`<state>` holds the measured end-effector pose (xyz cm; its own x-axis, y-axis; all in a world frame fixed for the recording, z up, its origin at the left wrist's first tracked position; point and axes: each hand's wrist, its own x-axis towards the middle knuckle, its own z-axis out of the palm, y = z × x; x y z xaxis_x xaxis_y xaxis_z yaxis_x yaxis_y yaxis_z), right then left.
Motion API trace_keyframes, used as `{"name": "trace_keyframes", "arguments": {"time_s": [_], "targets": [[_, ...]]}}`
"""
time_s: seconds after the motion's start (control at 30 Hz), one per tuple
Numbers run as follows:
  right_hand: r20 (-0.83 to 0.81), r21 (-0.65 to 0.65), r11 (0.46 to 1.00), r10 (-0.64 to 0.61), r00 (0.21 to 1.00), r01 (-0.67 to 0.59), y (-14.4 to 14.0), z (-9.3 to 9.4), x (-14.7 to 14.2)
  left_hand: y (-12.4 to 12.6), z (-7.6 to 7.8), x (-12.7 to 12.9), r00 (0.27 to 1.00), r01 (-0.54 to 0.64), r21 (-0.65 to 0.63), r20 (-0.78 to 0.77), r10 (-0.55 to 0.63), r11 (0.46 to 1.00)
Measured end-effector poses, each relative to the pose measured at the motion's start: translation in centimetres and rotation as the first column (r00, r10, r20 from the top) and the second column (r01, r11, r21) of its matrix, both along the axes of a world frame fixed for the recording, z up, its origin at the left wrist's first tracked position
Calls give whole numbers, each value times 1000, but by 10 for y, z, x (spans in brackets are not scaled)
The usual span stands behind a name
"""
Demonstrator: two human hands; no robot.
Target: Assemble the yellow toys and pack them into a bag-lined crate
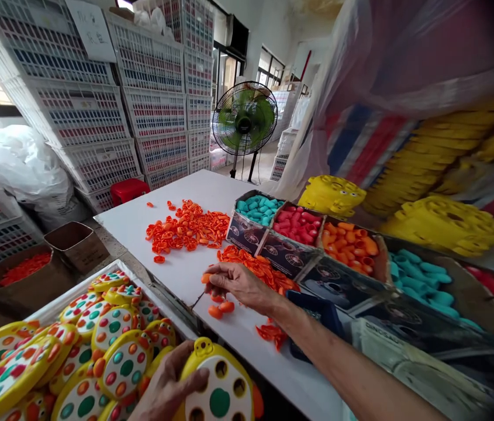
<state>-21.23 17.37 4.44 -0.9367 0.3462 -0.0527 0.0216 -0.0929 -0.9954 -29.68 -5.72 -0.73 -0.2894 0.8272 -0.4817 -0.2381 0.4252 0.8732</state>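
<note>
My left hand (170, 377) grips the edge of a yellow animal-shaped plastic toy (238, 389) at the bottom of the view. The toy has a white face with a teal oval in its middle, dark open holes around it and an orange part at its right edge. Over the white table, my right hand (235, 283) pinches a small orange plastic peg (206, 278) between thumb and fingers. Just below that hand lie a few loose orange pegs (221, 308). Orange curved parts (251, 263) are heaped behind it, partly hidden by the hand.
A white tray (78, 287) at left is piled with dotted yellow toys (124, 362). Cardboard bins hold teal pegs (259, 209), red pegs (297, 224) and orange pegs (349, 247). A dark blue tray (317, 316) sits beside my right forearm. A fan (244, 120) stands beyond the table (203, 184).
</note>
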Motion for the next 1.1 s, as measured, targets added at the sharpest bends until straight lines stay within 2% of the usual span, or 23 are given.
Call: {"name": "trace_keyframes", "arguments": {"time_s": [0.07, 0.13, 0.2, 0.23, 0.3, 0.37, 0.43, 0.5, 0.57, 0.73, 0.93, 1.1], "targets": [[15, 53, 998, -34, 999, 33, -8, 4, 21, 6, 3, 5, 999, 9, 37, 45, -10, 999], [32, 201, 977, -82, 996, 74, -19, 7, 44, 12, 8, 12, 995, 27, 89, 94, -35, 996], [35, 423, 901, -124, 992, 98, -33, 5, 66, 18, 12, 19, 991, 40, 125, 125, -56, 991], [30, 545, 832, -142, 989, 103, -40, 2, 77, 22, 13, 23, 990, 47, 135, 129, -64, 990], [1, 756, 645, -175, 985, 114, -55, -5, 96, 27, 15, 31, 988, 74, 151, 124, -94, 986], [-34, 882, 456, -186, 982, 117, -67, -13, 112, 32, 17, 38, 985, 127, 171, 94, -144, 977], [-68, 932, 338, -190, 979, 130, -76, -18, 125, 36, 19, 44, 979, 185, 181, 55, -198, 966], [-89, 952, 270, -206, 974, 144, -82, -18, 136, 38, 20, 49, 968, 242, 189, 19, -250, 952], [-94, 964, 220, -235, 967, 148, -86, -15, 145, 40, 23, 54, 954, 297, 191, -17, -299, 936], [-63, 990, 106, -239, 969, 90, -94, -2, 165, 40, 33, 67, 905, 392, 158, -240, -350, 906], [-63, 992, 87, -240, 969, 87, -101, 8, 184, 37, 46, 85, 863, 443, 158, -342, -372, 882], [-85, 995, 36, -239, 967, 97, -105, 17, 202, 35, 53, 100, 829, 470, 161, -418, -371, 868]]}}
